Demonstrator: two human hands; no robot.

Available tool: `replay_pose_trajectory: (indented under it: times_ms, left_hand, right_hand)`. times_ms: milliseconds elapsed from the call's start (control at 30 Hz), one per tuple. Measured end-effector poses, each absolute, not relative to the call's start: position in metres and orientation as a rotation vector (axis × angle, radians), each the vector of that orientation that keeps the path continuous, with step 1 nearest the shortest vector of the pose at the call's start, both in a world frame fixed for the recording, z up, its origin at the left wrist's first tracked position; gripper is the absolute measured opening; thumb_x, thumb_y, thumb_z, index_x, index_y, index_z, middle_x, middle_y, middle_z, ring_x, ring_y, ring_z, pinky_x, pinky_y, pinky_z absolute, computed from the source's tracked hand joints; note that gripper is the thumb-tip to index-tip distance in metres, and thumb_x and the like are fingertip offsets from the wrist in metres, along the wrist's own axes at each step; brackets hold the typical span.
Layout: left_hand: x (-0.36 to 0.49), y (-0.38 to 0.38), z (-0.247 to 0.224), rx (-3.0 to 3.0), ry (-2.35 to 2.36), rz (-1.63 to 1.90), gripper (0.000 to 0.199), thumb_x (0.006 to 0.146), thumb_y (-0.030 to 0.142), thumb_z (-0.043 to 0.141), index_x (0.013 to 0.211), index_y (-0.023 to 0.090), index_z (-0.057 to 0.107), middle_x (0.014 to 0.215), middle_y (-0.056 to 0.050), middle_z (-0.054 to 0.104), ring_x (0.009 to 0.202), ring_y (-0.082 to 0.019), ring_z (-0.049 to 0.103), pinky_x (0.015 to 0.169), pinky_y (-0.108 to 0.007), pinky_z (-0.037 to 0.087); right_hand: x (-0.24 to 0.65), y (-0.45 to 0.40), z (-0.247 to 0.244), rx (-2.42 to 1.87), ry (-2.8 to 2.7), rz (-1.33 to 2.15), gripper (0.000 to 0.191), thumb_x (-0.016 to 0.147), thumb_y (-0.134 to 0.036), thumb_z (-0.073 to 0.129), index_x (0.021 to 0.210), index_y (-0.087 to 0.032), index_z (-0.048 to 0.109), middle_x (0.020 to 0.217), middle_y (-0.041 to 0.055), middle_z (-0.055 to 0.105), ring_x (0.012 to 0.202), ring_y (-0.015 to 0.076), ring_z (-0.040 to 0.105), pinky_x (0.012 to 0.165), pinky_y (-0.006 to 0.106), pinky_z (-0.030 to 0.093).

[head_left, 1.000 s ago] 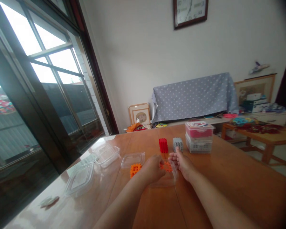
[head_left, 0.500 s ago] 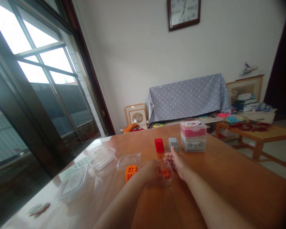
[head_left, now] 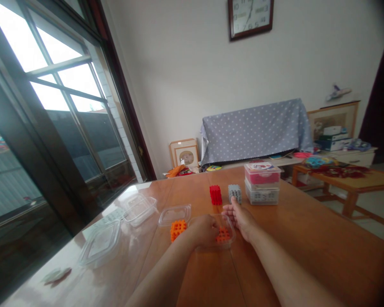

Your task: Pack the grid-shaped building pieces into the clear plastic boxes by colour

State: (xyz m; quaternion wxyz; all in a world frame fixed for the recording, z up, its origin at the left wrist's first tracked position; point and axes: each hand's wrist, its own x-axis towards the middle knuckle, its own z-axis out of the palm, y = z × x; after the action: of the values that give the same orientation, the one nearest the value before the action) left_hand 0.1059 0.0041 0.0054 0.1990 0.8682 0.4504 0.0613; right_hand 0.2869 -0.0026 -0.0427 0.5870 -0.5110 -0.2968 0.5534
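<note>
My left hand [head_left: 205,229] reaches over a clear plastic container [head_left: 232,241], its fingers curled down inside; what they hold, if anything, is hidden. Orange lattice pieces [head_left: 223,234] lie in the container beside those fingers. At the container's right side is my right hand [head_left: 238,217], fingers spread apart and holding nothing. An orange block cube [head_left: 178,230] stands left of the container, partly behind my left forearm. Beyond the hands stand a red block stack [head_left: 215,195] and a grey one [head_left: 234,193].
Two stacked boxes [head_left: 262,183], the upper one pink, stand at the back right of the wooden table [head_left: 307,238]. A clear lid [head_left: 174,215] and more clear containers [head_left: 100,243] lie to the left. A small crumpled item [head_left: 57,277] rests at the near left.
The whole view has shifted slightly. My left hand's fingers have curled in a little more over the container; my right hand has stayed beside it.
</note>
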Motion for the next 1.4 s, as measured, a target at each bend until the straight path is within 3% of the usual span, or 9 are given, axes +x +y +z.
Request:
replay_pose_trajectory:
  times_ms: [133,333,467,567,800,1200,1400]
  left_hand:
    - [0.097,-0.002,0.023,2.412,1.221,0.306,0.026,0.079,0.023,0.055,0.096,0.02,0.074,0.092,-0.003,0.074,0.08,-0.017,0.064,0.066,-0.024,0.043]
    - [0.047,-0.005,0.069,2.318,1.217,0.599,0.027,0.085,0.035,0.055,0.097,0.017,0.07,0.085,-0.001,0.07,0.076,-0.016,0.062,0.063,-0.024,0.043]
    - [0.003,0.001,0.079,2.267,1.303,0.645,0.027,0.084,0.033,0.054,0.098,0.016,0.07,0.087,-0.003,0.071,0.079,-0.018,0.064,0.067,-0.027,0.048]
    - [-0.025,0.001,0.078,2.323,1.341,0.622,0.028,0.081,0.029,0.058,0.103,0.018,0.07,0.099,-0.004,0.071,0.089,-0.02,0.065,0.076,-0.03,0.05]
    - [-0.051,-0.006,0.066,2.437,1.279,0.456,0.053,0.072,0.027,0.071,0.125,0.024,0.062,0.128,-0.007,0.064,0.112,-0.026,0.061,0.098,-0.038,0.048]
    - [-0.049,-0.007,0.059,2.429,1.29,0.457,0.043,0.069,0.02,0.07,0.112,0.021,0.064,0.117,-0.006,0.066,0.105,-0.024,0.062,0.092,-0.035,0.05]
    - [-0.041,-0.007,0.063,2.448,1.309,0.625,0.04,0.071,0.022,0.069,0.11,0.022,0.063,0.11,-0.004,0.066,0.1,-0.022,0.061,0.09,-0.033,0.049]
  right_hand:
    - [0.288,-0.001,-0.045,-1.19,-0.696,1.292,0.059,0.091,-0.072,0.045,0.096,-0.017,0.066,0.089,0.0119,0.076,0.078,0.0194,0.072,0.062,0.027,0.054]
    - [0.29,0.001,-0.049,-1.206,-0.715,1.325,0.056,0.091,-0.069,0.046,0.094,-0.017,0.068,0.089,0.0125,0.076,0.079,0.0198,0.073,0.063,0.027,0.054]
    - [0.291,0.001,-0.052,-1.216,-0.73,1.33,0.055,0.091,-0.068,0.049,0.095,-0.017,0.069,0.089,0.0129,0.076,0.078,0.0199,0.073,0.064,0.027,0.055]
    - [0.291,0.0,-0.052,-1.213,-0.726,1.34,0.055,0.091,-0.068,0.049,0.095,-0.017,0.069,0.09,0.0134,0.076,0.079,0.02,0.073,0.064,0.027,0.055]
    - [0.29,-0.003,-0.049,-1.219,-0.716,1.354,0.052,0.093,-0.064,0.049,0.096,-0.016,0.069,0.091,0.0136,0.076,0.08,0.0193,0.073,0.067,0.027,0.056]
    - [0.293,0.0,-0.055,-1.219,-0.738,1.356,0.052,0.094,-0.064,0.048,0.1,-0.016,0.069,0.093,0.0131,0.076,0.081,0.019,0.073,0.067,0.027,0.057]
    - [0.291,-0.002,-0.052,-1.219,-0.725,1.352,0.051,0.094,-0.063,0.049,0.098,-0.016,0.069,0.092,0.0128,0.076,0.08,0.0185,0.073,0.066,0.026,0.056]
